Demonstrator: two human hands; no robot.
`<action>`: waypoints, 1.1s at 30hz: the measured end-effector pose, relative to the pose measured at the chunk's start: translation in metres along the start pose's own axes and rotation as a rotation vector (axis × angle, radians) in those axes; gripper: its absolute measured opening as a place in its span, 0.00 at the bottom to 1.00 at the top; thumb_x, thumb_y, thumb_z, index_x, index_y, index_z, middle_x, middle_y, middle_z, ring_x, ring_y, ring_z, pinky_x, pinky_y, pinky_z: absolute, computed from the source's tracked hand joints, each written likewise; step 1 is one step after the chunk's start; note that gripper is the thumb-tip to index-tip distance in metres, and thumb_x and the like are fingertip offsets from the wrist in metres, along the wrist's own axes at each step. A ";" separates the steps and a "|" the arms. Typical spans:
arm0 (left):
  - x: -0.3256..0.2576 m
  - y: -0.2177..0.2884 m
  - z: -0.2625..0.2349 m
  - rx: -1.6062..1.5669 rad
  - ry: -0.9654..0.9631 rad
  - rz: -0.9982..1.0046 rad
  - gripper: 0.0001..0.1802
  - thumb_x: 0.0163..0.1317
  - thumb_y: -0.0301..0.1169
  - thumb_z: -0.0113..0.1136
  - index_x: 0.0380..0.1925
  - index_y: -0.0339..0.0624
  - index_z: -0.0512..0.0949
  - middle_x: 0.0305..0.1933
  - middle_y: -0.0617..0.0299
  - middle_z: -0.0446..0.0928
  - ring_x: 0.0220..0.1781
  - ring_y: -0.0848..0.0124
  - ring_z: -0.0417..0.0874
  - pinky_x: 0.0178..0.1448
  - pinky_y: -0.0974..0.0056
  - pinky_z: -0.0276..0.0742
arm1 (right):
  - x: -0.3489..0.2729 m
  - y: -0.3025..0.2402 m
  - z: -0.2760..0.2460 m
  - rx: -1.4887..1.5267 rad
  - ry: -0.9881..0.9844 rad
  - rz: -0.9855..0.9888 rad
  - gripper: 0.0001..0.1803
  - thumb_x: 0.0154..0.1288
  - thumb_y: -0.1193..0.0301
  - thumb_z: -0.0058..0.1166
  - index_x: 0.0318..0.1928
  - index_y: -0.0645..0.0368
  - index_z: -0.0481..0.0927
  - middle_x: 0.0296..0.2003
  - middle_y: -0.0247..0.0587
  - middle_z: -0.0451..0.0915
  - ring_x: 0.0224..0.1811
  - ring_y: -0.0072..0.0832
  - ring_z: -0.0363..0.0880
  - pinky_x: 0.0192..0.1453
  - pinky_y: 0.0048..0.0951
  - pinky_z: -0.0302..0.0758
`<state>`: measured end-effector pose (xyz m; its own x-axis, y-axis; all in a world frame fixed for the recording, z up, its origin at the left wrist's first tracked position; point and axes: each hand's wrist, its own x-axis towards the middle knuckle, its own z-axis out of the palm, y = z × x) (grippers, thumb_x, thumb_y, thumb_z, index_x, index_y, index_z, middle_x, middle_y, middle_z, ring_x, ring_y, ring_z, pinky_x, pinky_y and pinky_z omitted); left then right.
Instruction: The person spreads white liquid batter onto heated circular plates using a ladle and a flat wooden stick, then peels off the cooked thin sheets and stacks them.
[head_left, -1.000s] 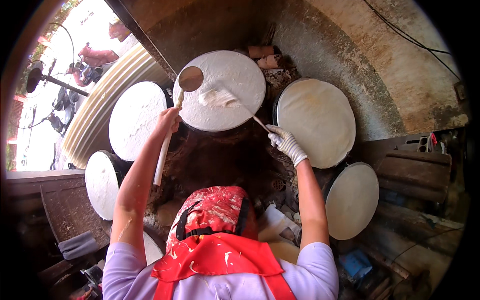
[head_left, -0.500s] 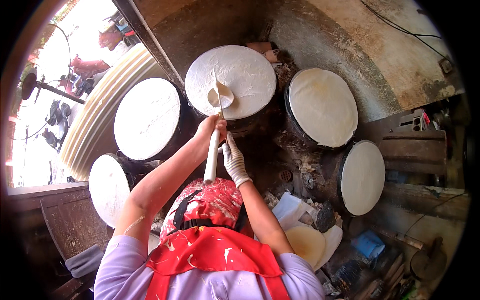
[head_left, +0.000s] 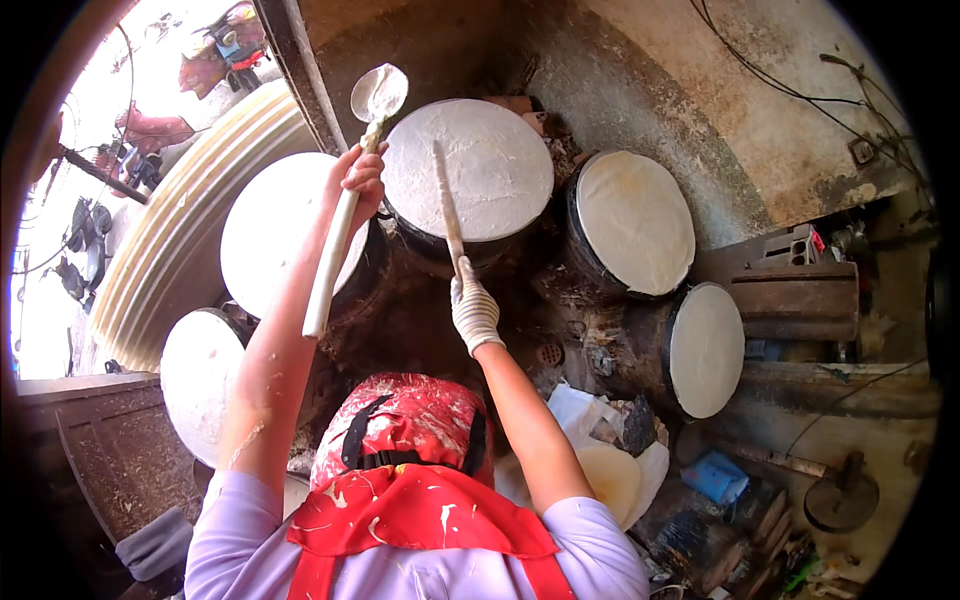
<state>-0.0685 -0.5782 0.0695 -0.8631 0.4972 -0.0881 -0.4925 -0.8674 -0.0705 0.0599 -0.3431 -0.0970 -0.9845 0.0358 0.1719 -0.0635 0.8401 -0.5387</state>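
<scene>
My bare left hand (head_left: 358,178) grips a long white-handled ladle (head_left: 350,180), its batter-coated bowl raised up beyond the round pans. My right hand (head_left: 473,305), in a white knitted glove, holds a thin flat stick (head_left: 447,205) that lies across the top middle round pan (head_left: 470,170), which is covered with a white batter sheet. A red splattered cap and apron straps sit below, between my arms.
More batter-covered round pans: upper left (head_left: 275,225), lower left (head_left: 200,380), right (head_left: 635,220) and far right (head_left: 705,348). A curved corrugated wall (head_left: 175,220) at left, a dark wooden bench (head_left: 795,290) at right, pale sheets (head_left: 610,475) and a blue object (head_left: 715,475) below.
My left hand has lifted the ladle off the middle pan, up and to the left. My right hand has shifted right and now lays the stick over the spread batter.
</scene>
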 end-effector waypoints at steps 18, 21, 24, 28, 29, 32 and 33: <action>-0.122 -0.039 -0.055 0.315 0.250 0.168 0.22 0.69 0.38 0.42 0.58 0.37 0.60 0.24 0.66 0.67 0.11 0.83 0.62 0.14 0.78 0.59 | 0.020 -0.044 -0.018 1.247 -0.287 0.311 0.20 0.68 0.64 0.45 0.59 0.52 0.66 0.22 0.36 0.77 0.14 0.18 0.67 0.18 0.19 0.64; -0.117 -0.046 -0.073 0.526 0.347 0.208 0.24 0.68 0.42 0.45 0.57 0.37 0.62 0.40 0.55 0.77 0.10 0.83 0.61 0.13 0.80 0.58 | -0.010 -0.105 -0.120 1.539 -0.497 0.393 0.18 0.69 0.62 0.45 0.56 0.54 0.67 0.20 0.33 0.76 0.09 0.11 0.60 0.12 0.13 0.54; -0.092 -0.091 -0.051 0.480 0.389 0.076 0.28 0.66 0.48 0.47 0.57 0.39 0.64 0.48 0.48 0.77 0.09 0.85 0.60 0.11 0.80 0.57 | -0.041 -0.119 -0.121 1.611 -0.574 0.419 0.14 0.69 0.61 0.44 0.48 0.55 0.71 0.21 0.32 0.77 0.09 0.12 0.61 0.11 0.15 0.54; -0.069 -0.110 -0.055 0.808 0.233 -0.032 0.28 0.64 0.37 0.53 0.58 0.31 0.61 0.35 0.50 0.78 0.09 0.83 0.61 0.11 0.80 0.57 | -0.045 -0.095 -0.122 1.616 -0.575 0.470 0.13 0.70 0.60 0.44 0.45 0.56 0.73 0.23 0.33 0.77 0.16 0.14 0.67 0.20 0.16 0.63; -0.060 -0.123 -0.043 0.780 0.255 -0.052 0.27 0.63 0.35 0.54 0.58 0.31 0.62 0.30 0.55 0.76 0.08 0.83 0.61 0.11 0.81 0.56 | -0.042 -0.077 -0.128 1.605 -0.614 0.467 0.14 0.70 0.60 0.43 0.45 0.56 0.73 0.25 0.32 0.77 0.19 0.14 0.70 0.23 0.16 0.66; -0.034 -0.137 -0.037 0.785 0.243 -0.063 0.27 0.64 0.34 0.53 0.58 0.31 0.61 0.29 0.55 0.75 0.08 0.84 0.60 0.11 0.81 0.55 | -0.004 -0.008 -0.162 1.236 -0.509 0.331 0.17 0.68 0.60 0.48 0.48 0.59 0.73 0.34 0.31 0.78 0.30 0.15 0.74 0.35 0.18 0.72; -0.024 -0.144 -0.034 0.795 0.233 -0.067 0.26 0.64 0.34 0.53 0.58 0.31 0.61 0.29 0.56 0.75 0.08 0.84 0.60 0.10 0.82 0.55 | 0.017 0.027 -0.178 1.167 -0.389 0.360 0.17 0.66 0.61 0.50 0.49 0.59 0.73 0.34 0.30 0.78 0.32 0.15 0.75 0.36 0.18 0.72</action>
<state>0.0269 -0.4651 0.0482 -0.8270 0.4634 -0.3183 -0.5494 -0.5458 0.6327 0.0705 -0.2234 0.0378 -0.9463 -0.1648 -0.2781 0.3039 -0.1609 -0.9390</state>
